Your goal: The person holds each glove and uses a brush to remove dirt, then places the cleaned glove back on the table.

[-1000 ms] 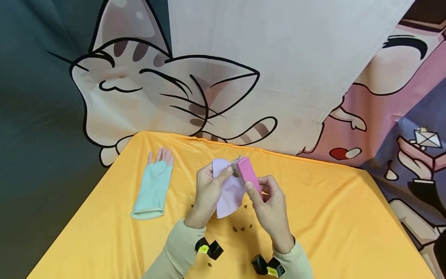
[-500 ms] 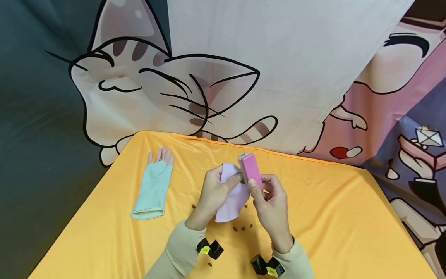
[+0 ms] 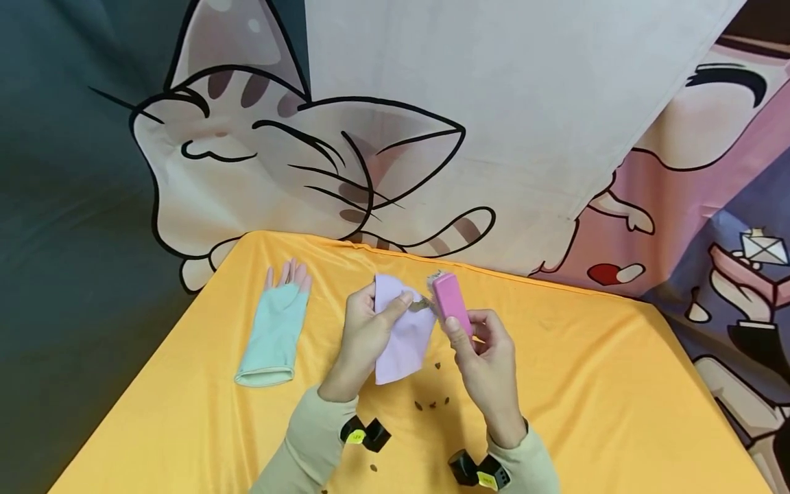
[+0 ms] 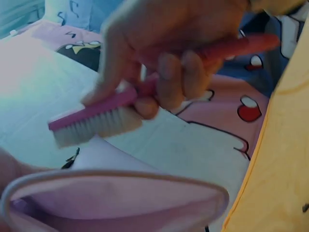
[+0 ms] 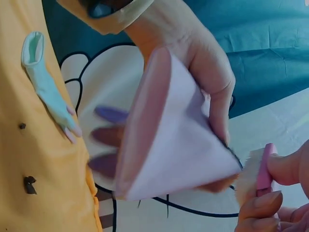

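Note:
My left hand (image 3: 364, 329) grips a lilac rubber glove (image 3: 404, 346), thumb on its front face. In the left wrist view, the wide cuff (image 4: 116, 176) gapes toward the camera. Beside the left thumb, a dark brown patch (image 3: 422, 304) shows on the lilac material. My right hand (image 3: 487, 357) holds a pink brush (image 3: 452, 302) by its handle, thumb along the back. Pale bristles (image 4: 96, 129) face the glove, close to its edge. Behind the lilac cuff in the right wrist view are blurred purple and brownish finger shapes (image 5: 108, 136).
A mint glove with pink fingers (image 3: 274, 333) lies flat on the left of the yellow-covered table (image 3: 592, 384). Several small dark bits (image 3: 432, 405) are scattered below the hands. Behind the table hangs a cartoon cat backdrop (image 3: 382, 165).
The left hand and lilac glove shifted right, then back left. The brush moved slightly right, and the dark patch beside the thumb now shows more. The mint glove stays put.

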A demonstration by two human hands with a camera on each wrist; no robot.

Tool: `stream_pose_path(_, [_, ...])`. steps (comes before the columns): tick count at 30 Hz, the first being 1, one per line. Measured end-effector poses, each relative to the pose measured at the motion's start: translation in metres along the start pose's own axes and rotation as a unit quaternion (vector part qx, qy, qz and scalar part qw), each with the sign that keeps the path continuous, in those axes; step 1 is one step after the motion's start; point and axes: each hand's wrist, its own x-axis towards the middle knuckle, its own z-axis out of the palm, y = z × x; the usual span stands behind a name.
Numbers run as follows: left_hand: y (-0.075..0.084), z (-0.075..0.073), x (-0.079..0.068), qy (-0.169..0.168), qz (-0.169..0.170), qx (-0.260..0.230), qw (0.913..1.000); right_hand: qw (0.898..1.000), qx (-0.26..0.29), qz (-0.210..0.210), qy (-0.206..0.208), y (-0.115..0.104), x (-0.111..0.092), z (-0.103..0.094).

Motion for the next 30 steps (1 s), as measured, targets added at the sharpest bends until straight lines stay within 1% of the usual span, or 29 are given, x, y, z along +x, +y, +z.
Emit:
stream_pose_path(5, [0.014,0.006,-0.005,-0.035,0.004,0.053,0.9980,0.998,0.048,-0.033,-0.002,0.018,0.001,-0.001])
stream_pose_path(7, [0.013,0.008,-0.006,-0.048,0.012,0.063,0.9968,0.998,0.054,-0.044,-0.009,0.019,0.001,0.001])
stream_pose_path(8, [0.012,0.009,-0.006,-0.047,0.018,0.066,0.9966,0.997,0.051,-0.049,-0.013,0.018,0.000,0.002])
stream_pose_path(10, [0.006,0.009,-0.005,-0.034,0.019,0.057,0.9976,0.998,0.038,-0.049,-0.020,0.012,-0.001,0.005])
stream_pose_path(13, [-0.002,0.007,-0.003,0.007,0.004,0.023,0.9997,0.999,0.012,-0.037,-0.030,0.002,-0.004,0.008])
stream_pose_path(15, [-0.006,0.005,-0.002,0.036,-0.011,-0.005,0.9993,0.999,0.004,-0.028,-0.036,-0.002,-0.005,0.010])
stream_pose_path(17, [-0.007,0.004,-0.002,0.053,-0.022,-0.029,0.9979,0.999,0.005,-0.021,-0.040,-0.003,-0.005,0.010])
stream_pose_path(19, [-0.007,0.003,-0.001,0.064,-0.027,-0.040,0.9968,0.999,0.009,-0.015,-0.042,0.001,-0.004,0.009])
stream_pose_path(22, [-0.007,0.003,-0.001,0.070,-0.036,-0.052,0.9956,0.999,0.012,-0.005,-0.038,0.012,-0.002,0.007])
stream_pose_path(25, [-0.007,0.003,0.000,0.080,-0.044,-0.064,0.9938,1.000,0.002,-0.001,-0.029,0.022,0.000,0.005])
stream_pose_path(28, [-0.008,0.004,0.000,0.091,-0.042,-0.074,0.9922,1.000,-0.013,-0.006,-0.017,0.027,0.000,0.004])
stream_pose_path(30, [-0.009,0.004,0.001,0.090,-0.037,-0.080,0.9921,1.000,-0.020,-0.011,-0.011,0.028,0.001,0.004])
